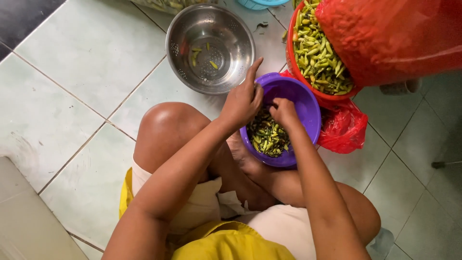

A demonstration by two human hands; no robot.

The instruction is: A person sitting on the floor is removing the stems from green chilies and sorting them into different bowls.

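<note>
Both our hands worked over the purple bowl (308, 103), which stood on the tiled floor (86, 72) just in front of our crossed legs. Our left hand (243, 101) rested on the bowl's rim at about nine o'clock, with the index finger pointing up toward twelve o'clock and the other fingers curled together; we could not tell if it pinched anything. Our right hand (285, 111) was inside the bowl, the fingers bent down and pressed together over the pile of small green chilies (268, 137); what exactly it pinched was hidden.

At eleven o'clock from the purple bowl stood a metal strainer (210, 48), with only a few chili pieces inside. At one o'clock, touching the purple bowl, was a red bowl (290, 48) full of lighter green chilies (317, 58), partly covered by a red plastic bag (390, 38). Another crumpled red bag (342, 127) lay at three o'clock, just beside the purple bowl.
</note>
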